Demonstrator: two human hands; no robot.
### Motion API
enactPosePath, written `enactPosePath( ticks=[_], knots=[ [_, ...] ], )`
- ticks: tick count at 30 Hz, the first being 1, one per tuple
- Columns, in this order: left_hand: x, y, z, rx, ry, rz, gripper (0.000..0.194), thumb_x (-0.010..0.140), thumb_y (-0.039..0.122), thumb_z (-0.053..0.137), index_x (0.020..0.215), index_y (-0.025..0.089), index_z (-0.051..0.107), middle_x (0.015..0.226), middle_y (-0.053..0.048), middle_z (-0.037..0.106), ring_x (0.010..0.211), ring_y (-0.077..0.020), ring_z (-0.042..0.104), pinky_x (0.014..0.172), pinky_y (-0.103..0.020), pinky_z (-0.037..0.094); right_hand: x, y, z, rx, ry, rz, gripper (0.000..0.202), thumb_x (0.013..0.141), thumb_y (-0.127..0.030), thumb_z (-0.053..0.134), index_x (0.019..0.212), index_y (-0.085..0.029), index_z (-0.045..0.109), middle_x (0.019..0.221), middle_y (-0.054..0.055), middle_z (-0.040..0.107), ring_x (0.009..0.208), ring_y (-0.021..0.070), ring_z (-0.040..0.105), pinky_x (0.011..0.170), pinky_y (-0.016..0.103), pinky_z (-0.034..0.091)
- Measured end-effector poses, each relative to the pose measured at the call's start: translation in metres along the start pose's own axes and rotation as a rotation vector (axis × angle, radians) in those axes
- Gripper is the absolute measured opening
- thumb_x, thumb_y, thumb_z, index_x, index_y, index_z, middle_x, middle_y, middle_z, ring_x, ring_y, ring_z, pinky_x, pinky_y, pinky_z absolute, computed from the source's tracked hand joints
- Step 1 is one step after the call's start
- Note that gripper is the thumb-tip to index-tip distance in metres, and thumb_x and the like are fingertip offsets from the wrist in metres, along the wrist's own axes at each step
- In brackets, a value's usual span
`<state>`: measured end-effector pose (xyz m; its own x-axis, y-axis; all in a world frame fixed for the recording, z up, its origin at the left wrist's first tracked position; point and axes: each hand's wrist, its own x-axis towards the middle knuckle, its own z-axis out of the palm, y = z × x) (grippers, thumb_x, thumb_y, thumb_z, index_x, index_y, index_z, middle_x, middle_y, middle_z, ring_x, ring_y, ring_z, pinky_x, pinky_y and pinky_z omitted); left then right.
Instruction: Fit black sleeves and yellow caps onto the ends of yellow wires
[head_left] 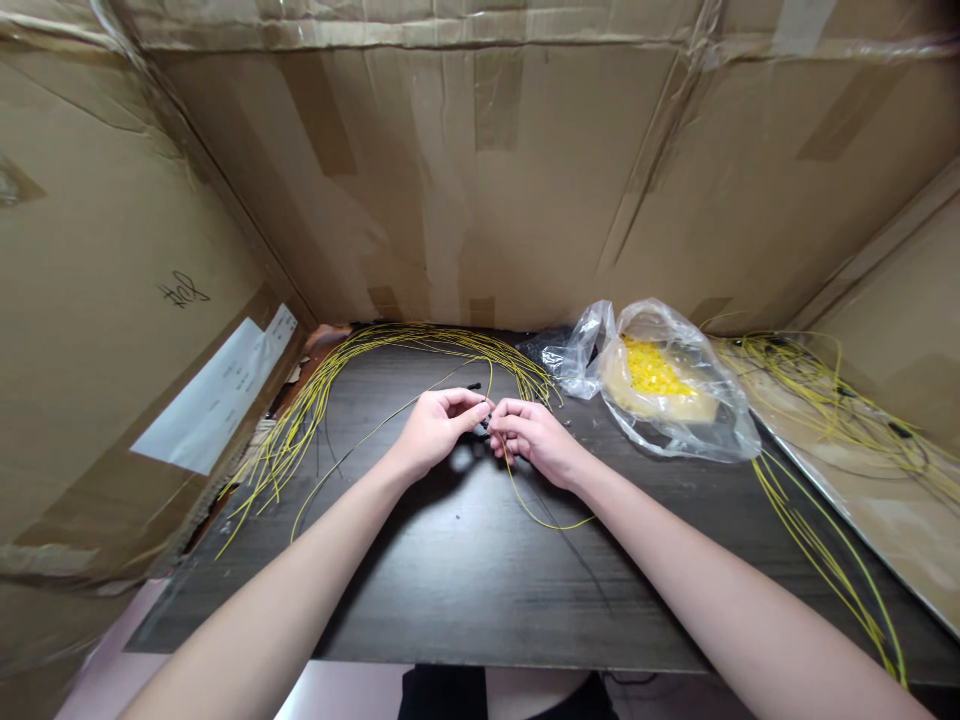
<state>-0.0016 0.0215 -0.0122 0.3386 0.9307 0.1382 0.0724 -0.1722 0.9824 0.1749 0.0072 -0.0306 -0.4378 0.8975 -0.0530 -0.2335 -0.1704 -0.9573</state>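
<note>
- Your L hand [442, 428]: thumb & index pinch thin yellow wire [491, 376], mid-table.
- Your R hand [536, 438]: fingers curled, near L; can't tell what they pinch.
- Small blk parts [485, 424] btwn hands.
- Clear crinkled plastic bag [739, 432], R side; contains yellow pcs [651, 368].
- Wire bundle [322, 390]: arched, on dk wood-grain table [420, 590].

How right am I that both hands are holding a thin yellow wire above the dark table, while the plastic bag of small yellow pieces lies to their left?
Not quite: the plastic bag of small yellow pieces lies to their right, as the head view shows. The left hand and right hand do hold a thin yellow wire above the dark table.
</note>
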Motion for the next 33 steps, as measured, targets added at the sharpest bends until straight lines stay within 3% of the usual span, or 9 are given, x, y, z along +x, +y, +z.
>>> enactPosePath(
  ticks=[5,12,20,27,33],
  knots=[
    [0.002,-0.001,-0.001,0.004,0.063,-0.008,0.024,0.075,0.038,0.077,0.085,0.016,0.075,0.086,-0.006,0.071,0.073,-0.0148,0.058,0.067,-0.026,0.044,0.0,-0.001,0.0,-0.012,-0.001,-0.02,0.012,0.075,-0.025,0.063,0.071,-0.017,0.055,0.062,-0.001,0.06,0.052,0.0102,0.054,0.046,0.02,0.04],
    [0.005,-0.001,-0.006,-0.039,0.197,-0.041,0.03,0.075,0.042,0.077,0.088,0.015,0.077,0.081,-0.006,0.069,0.062,-0.011,0.048,0.058,-0.025,0.038,-0.002,-0.003,0.003,-0.059,-0.015,-0.016,0.01,0.072,-0.023,0.061,0.068,-0.017,0.055,0.057,-0.001,0.058,0.051,0.0107,0.053,0.046,0.02,0.038],
    [0.013,-0.007,-0.018,-0.223,0.377,-0.074,0.031,0.068,0.037,0.081,0.089,0.014,0.077,0.075,-0.004,0.061,0.058,-0.0088,0.046,0.053,-0.023,0.033,-0.003,0.0,0.002,-0.255,-0.084,-0.053,0.008,0.071,-0.019,0.054,0.064,-0.016,0.054,0.052,-0.002,0.056,0.045,0.0086,0.048,0.046,0.02,0.034],
    [0.016,-0.005,-0.025,-0.256,0.551,-0.077,0.032,0.063,0.034,0.082,0.088,0.013,0.077,0.081,-0.006,0.064,0.058,-0.0085,0.048,0.052,-0.023,0.034,-0.005,0.0,0.004,-0.407,-0.163,-0.111,0.013,0.069,-0.015,0.051,0.058,-0.017,0.046,0.05,-0.005,0.048,0.048,0.0077,0.044,0.049,0.02,0.032],
    [0.016,-0.003,-0.03,-0.249,0.564,-0.036,0.03,0.066,0.035,0.08,0.087,0.014,0.077,0.076,-0.004,0.064,0.058,-0.0086,0.049,0.053,-0.022,0.035,-0.006,-0.001,0.003,-0.453,-0.183,-0.124,0.012,0.07,-0.014,0.053,0.059,-0.016,0.049,0.053,-0.004,0.051,0.052,0.0082,0.048,0.052,0.02,0.037]
  ],
)
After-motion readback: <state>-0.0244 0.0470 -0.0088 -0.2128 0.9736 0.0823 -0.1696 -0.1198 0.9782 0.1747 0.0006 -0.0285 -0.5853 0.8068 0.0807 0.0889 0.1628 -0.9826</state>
